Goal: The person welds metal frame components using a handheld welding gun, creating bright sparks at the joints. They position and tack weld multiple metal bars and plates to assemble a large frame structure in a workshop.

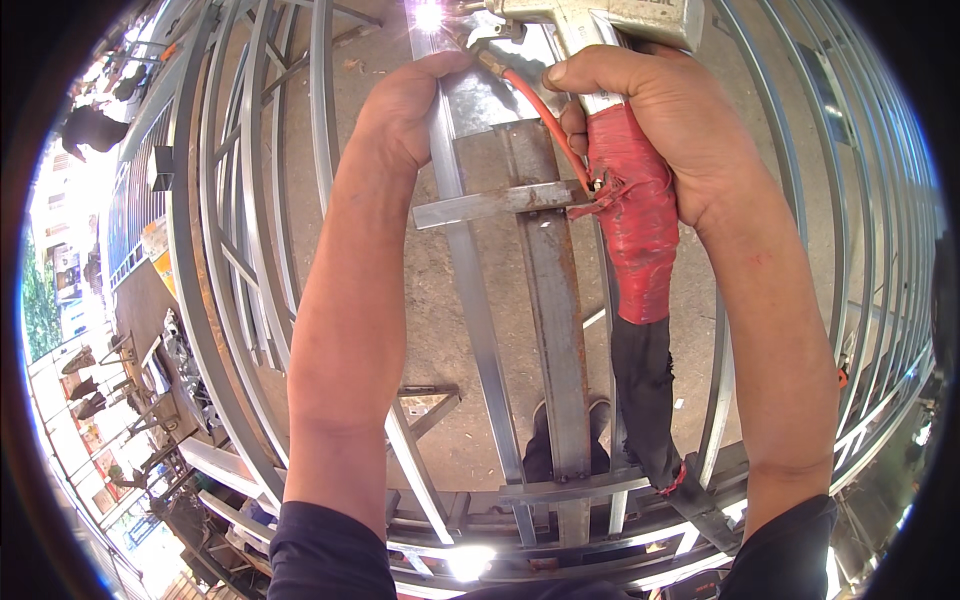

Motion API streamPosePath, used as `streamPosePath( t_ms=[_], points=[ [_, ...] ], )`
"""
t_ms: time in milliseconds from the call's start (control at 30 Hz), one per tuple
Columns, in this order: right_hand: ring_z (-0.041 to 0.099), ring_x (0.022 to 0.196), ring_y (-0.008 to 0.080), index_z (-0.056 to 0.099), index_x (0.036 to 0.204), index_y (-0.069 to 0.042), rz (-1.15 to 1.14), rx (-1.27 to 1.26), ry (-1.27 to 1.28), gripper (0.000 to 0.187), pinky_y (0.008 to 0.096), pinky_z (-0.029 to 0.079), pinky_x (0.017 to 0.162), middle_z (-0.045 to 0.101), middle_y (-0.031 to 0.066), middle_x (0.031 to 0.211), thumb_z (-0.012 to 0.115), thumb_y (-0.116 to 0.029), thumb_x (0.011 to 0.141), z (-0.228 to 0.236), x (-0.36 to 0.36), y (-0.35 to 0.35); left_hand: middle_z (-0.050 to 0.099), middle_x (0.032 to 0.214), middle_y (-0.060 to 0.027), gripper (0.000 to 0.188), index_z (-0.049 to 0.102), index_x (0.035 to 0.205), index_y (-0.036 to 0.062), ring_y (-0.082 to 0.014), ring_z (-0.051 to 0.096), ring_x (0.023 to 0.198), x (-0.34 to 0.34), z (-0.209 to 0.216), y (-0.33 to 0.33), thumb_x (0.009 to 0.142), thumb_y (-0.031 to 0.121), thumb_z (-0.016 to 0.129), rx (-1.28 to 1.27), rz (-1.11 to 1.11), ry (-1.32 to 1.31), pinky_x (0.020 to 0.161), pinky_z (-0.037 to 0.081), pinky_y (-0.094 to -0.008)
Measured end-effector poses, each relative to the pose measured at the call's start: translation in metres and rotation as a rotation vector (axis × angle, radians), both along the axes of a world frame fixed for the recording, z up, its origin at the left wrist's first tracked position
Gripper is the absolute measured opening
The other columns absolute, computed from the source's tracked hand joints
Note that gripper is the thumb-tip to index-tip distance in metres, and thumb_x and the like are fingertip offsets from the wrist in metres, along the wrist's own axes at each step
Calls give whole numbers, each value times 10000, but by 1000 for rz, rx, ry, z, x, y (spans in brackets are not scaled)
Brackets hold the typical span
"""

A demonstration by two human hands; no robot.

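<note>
Frame tubes: long grey square-section metal tubes [183,230] lined both sides of the work; little elbow room if the person had flinched.
Workpiece: long narrow silver metal tube [482,350] lay centre-left, its far end at the glare; heat could have warped it.
Gun: pale metal hand tool [650,22] with red tape-wrapped grip [640,245] and black cloth-sleeved cable [645,390]; cable drag could have pulled the aim off.
Crossbar: short flat silver metal bar [480,206] lay across the tube; fixing unclear, so a knock might have shifted it.
Right hand: bare right hand [690,115] wrapped round the tool's handle.
Left hand: bare left hand [400,110] gripped the tube, thumb on top, fingers hidden; spatter or conducted heat could have burned it.
Hose: thin orange flexible hose [541,108] looped between the hands, near enough to scorch.
Glare: white-violet spot [430,14]; unshielded, likely an eye hazard.
</note>
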State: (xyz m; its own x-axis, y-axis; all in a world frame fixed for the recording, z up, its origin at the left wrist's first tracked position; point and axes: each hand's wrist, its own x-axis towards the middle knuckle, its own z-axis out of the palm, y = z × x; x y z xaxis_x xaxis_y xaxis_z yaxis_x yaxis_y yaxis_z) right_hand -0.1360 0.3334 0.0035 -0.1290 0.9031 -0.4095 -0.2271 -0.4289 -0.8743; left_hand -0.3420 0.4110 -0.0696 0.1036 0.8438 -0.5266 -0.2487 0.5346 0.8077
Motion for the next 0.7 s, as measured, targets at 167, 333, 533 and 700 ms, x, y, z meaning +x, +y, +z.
streamPosePath(
  t_ms=[167,333,533,700],
  points=[
    [662,617,167,728,1007,35,8,-14,-36,208,330,569,526,689,107,774,749,-139,893,1,0,-1,742,1047,-158,283,658,1188,-78,-228,739,893,-3,-6,3,1034,146,582,13,-12,5,803,632,-364],
    [658,616,165,731,1002,26,11,-43,-51,209,336,571,535,691,98,776,743,-155,898,4,1,-4,736,923,-129,177,646,1090,-15,-237,746,771,-5,-6,5,1016,143,621,-24,-7,-27,730,667,-393],
    [669,640,160,737,1008,15,-4,-42,-87,210,325,577,564,699,92,782,752,-160,893,8,1,-7,733,930,-124,164,647,1084,-10,-229,743,772,-4,-5,3,1028,140,611,-8,-4,-39,737,669,-381],
    [671,647,151,739,1008,16,2,-49,-82,208,312,577,576,702,88,785,757,-152,888,7,2,-7,733,945,-127,170,649,1098,-11,-227,744,788,-6,-8,5,1029,138,610,-11,-14,-52,746,668,-376]
  ],
)
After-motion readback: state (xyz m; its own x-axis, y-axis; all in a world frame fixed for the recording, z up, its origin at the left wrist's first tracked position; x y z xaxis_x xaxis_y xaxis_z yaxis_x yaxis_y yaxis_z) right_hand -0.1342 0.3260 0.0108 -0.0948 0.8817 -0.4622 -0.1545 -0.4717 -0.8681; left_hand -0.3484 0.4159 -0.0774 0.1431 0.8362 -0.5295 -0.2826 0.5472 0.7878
